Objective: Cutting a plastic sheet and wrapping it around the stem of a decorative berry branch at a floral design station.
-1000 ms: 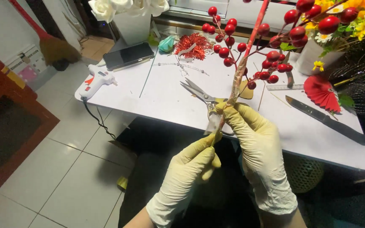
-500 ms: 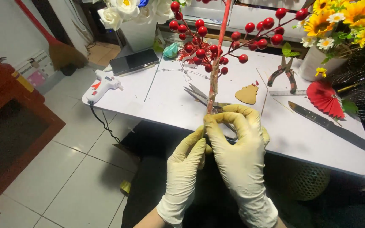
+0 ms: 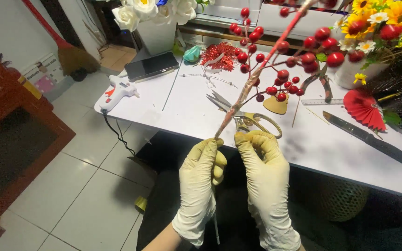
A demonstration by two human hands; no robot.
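Observation:
Both my hands wear pale yellow rubber gloves. My left hand (image 3: 200,179) and my right hand (image 3: 262,172) close around the lower end of a red berry branch (image 3: 257,74), which slants up to the right over the white table (image 3: 303,148). Clusters of red berries (image 3: 282,86) hang from its thin stems. The stem is wrapped in reddish-brown tape, and a thin wire end pokes down below my left wrist. Gold-handled scissors (image 3: 250,118) lie on the table just beyond my fingers.
A white glue gun (image 3: 119,90) with a black cord sits at the table's left edge, near a dark phone (image 3: 150,66). A long knife (image 3: 368,138), a red paper fan (image 3: 363,108), pliers, vases of white and yellow flowers and a broom (image 3: 66,46) are around.
The branch has tilted from nearly upright to leaning right, and my hands have slid down closer to me along the stem.

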